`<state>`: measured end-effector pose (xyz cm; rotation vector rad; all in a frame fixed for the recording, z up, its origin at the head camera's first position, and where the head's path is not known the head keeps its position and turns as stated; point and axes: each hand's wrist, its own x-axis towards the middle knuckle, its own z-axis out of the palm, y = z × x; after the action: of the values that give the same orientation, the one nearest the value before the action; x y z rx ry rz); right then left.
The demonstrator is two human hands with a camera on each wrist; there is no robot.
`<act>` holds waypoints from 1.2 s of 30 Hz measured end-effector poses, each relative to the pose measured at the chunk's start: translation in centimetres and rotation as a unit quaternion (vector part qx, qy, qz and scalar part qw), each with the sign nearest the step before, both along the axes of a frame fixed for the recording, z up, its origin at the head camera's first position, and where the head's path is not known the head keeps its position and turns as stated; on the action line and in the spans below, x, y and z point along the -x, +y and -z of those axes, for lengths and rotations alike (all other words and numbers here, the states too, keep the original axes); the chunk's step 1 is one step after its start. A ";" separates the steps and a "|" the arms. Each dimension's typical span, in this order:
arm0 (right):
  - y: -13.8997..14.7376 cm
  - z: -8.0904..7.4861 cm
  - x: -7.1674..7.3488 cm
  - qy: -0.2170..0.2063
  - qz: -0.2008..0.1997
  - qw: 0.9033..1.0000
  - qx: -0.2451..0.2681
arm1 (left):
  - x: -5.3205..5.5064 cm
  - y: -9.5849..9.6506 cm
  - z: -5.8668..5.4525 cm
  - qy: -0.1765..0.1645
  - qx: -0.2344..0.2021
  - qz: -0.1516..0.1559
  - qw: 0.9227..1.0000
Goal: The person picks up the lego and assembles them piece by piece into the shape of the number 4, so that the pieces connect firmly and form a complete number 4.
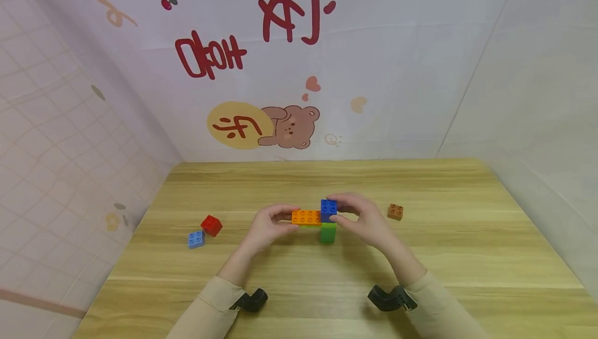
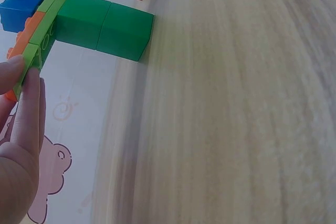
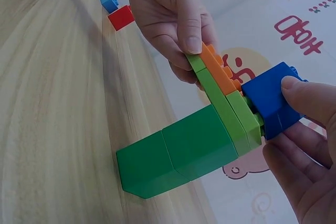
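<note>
A small toy-brick build stands on the wooden table, with two dark green bricks (image 3: 176,150) stacked as its column and light green plates (image 3: 212,87) across the top. An orange plate (image 1: 306,217) lies over the light green ones and sticks out to the left. My left hand (image 1: 265,228) pinches the overhanging end, thumb on one side and fingers on the other. With thumb and fingers, my right hand (image 1: 366,219) holds a blue brick (image 3: 274,98) over the column beside the orange plate. In the right wrist view, light green studs show below the slightly tilted blue brick.
To the left lie a red brick (image 1: 212,226) and a light blue brick (image 1: 196,239), close together. A brown brick (image 1: 395,212) sits right of my right hand. Behind the table (image 1: 299,287) hangs a white printed cloth (image 1: 397,69).
</note>
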<state>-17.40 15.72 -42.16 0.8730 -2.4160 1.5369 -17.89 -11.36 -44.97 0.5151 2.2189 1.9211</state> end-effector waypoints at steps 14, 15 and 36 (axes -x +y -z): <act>0.1 0.1 -0.1 -0.010 -0.005 1.000 -0.005 | -0.2 0.1 -0.1 0.007 0.005 -0.006 1.000; 0.1 0.1 -0.2 -0.012 -0.005 1.000 -0.004 | -0.2 0.1 -0.1 0.005 0.005 -0.007 1.000; 0.2 0.1 0.0 -0.014 -0.002 1.000 -0.006 | -0.2 0.0 -0.2 -0.012 0.004 -0.011 1.000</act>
<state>-17.41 15.91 -42.29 0.8631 -2.4472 1.5485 -17.71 -11.33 -44.77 0.4659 2.2247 1.9188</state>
